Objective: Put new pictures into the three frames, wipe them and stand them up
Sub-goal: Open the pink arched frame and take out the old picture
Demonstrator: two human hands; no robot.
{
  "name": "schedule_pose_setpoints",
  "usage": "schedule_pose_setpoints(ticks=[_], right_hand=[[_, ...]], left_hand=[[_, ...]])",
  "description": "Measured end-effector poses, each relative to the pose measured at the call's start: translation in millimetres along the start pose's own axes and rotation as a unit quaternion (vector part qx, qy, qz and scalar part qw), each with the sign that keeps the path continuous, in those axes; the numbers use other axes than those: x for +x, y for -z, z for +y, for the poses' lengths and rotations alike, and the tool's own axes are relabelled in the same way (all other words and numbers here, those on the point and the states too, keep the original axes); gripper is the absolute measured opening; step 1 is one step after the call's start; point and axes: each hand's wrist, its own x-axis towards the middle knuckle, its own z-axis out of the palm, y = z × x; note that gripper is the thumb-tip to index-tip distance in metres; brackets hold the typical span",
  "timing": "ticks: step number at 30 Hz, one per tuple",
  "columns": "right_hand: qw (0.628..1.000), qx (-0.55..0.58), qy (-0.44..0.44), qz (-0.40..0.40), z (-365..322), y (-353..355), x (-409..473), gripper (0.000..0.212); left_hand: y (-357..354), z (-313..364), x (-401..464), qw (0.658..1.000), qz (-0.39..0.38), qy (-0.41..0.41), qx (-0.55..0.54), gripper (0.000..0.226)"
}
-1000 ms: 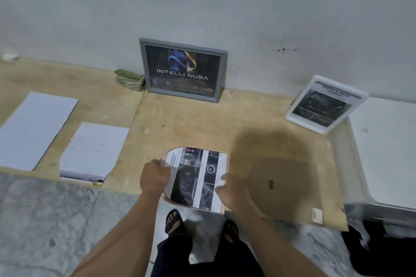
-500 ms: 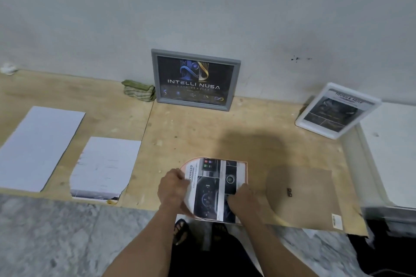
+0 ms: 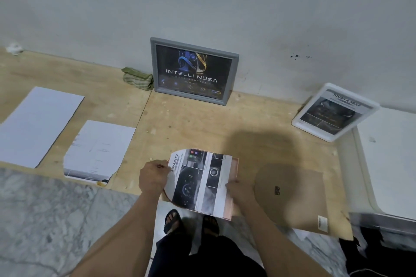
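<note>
I saw the printed picture (image 3: pixel 199 181) lying on a pink arch-shaped frame (image 3: pixel 234 183) at the near edge of the wooden board (image 3: pixel 191 123), both jutting out over the floor; the left hand (image 3: pixel 153 176) pinched the sheet's rounded edge at nine o'clock, fingers curled onto the paper; the right hand (image 3: pixel 242 191) gripped sheet and frame together at four o'clock, though I could not tell how tightly; just beside it at three o'clock lay a brown arch-shaped backing board (image 3: pixel 297 195), flat, with a small dark clip near its middle; at twelve o'clock a grey frame (image 3: pixel 192 71) stood upright against the wall (image 3: pixel 202 7), a dark poster inside it; a green cloth (image 3: pixel 137 78) sat bunched, touching that frame's left side; at two o'clock a white frame (image 3: pixel 335 111) leaned tilted near the wall; at ten o'clock two white sheets (image 3: pixel 67 132) lay flat, well apart from the hands, the nearer one with a torn corner.
</note>
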Motion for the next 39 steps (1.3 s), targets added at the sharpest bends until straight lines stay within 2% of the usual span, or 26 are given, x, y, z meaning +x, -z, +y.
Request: schedule_pose_setpoints(ticks=[1,3,5,7,10,14,15,17,20,22,26,28,34,39], right_hand=[[1.000,0.011,-0.004,-0.012,-2.4,3.1,-1.4,0.010],[0.999,0.005,-0.005,-0.039,-7.2,8.8,-2.4,0.013],[0.999,-0.007,0.015,-0.041,-11.0,14.1,1.9,0.012],[0.998,-0.007,0.033,-0.048,-14.3,17.5,6.7,0.011],[0.997,-0.025,0.067,-0.040,-18.5,16.4,13.5,0.003],[0.995,-0.056,0.072,-0.042,-29.1,5.9,14.5,0.014],[0.995,-0.043,0.067,-0.056,-34.7,3.5,10.1,0.010],[0.995,-0.014,0.080,-0.065,-48.4,-9.2,6.1,0.014],[0.988,-0.002,0.134,-0.077,-76.2,-31.9,1.7,0.016],[0.979,-0.036,0.187,-0.072,-104.0,-51.6,-2.2,0.014],[0.958,-0.080,0.265,-0.069,-174.6,-113.2,-13.0,0.023],[0.946,-0.103,0.299,-0.076,-211.6,-154.5,-16.3,0.026],[0.908,-0.217,0.351,-0.069,-310.4,-297.7,-18.3,0.016],[0.847,-0.351,0.395,-0.059,-368.9,-416.2,-13.6,0.019]], left_hand=[[2.3,-0.6,-0.5,1.000,0.006,0.012,-0.020,0.012],[6.2,-2.3,1.4,0.997,0.009,0.035,-0.069,0.006],[10.1,-3.0,1.0,0.991,0.011,0.056,-0.117,0.015],[14.2,-6.1,0.9,0.980,-0.016,0.076,-0.183,0.017],[23.4,-6.2,-5.3,0.959,-0.065,0.095,-0.257,0.007],[37.5,-12.3,-9.7,0.934,-0.089,0.109,-0.328,0.008],[41.7,-15.6,-8.9,0.928,-0.089,0.115,-0.343,0.008],[56.2,-28.5,-1.9,0.916,-0.078,0.131,-0.372,0.011],[80.9,-41.5,7.8,0.908,-0.060,0.138,-0.390,0.012],[101.9,-47.6,16.4,0.903,-0.036,0.138,-0.406,0.009],[158.6,-68.4,43.0,0.900,0.008,0.128,-0.416,0.014],[191.2,-80.1,62.9,0.900,0.028,0.130,-0.415,0.009],[283.6,-129.0,137.9,0.886,0.096,0.167,-0.422,0.003],[333.7,-170.3,191.9,0.877,0.133,0.209,-0.411,0.002]])
